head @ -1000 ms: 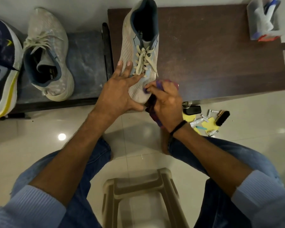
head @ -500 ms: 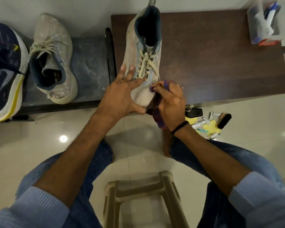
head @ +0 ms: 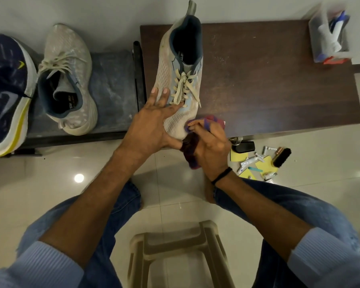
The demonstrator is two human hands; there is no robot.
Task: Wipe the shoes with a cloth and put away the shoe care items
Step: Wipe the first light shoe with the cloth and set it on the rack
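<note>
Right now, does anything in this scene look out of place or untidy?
Yes. The brush, small tubes and yellow sheets lie scattered on the floor below the table's front edge, not put away. The table top also shows pale dusty specks beside the shoe that the right hand wipes with the cloth.

The shoe [head: 175, 80] under the left hand [head: 152, 125] is cream mesh with pale-blue panels, cream laces and navy lining; the cloth [head: 208, 120] in the right hand [head: 211, 147] is striped purple, orange and maroon. Beyond the hands the bench [head: 279, 80] is dark brown woodgrain.
</note>
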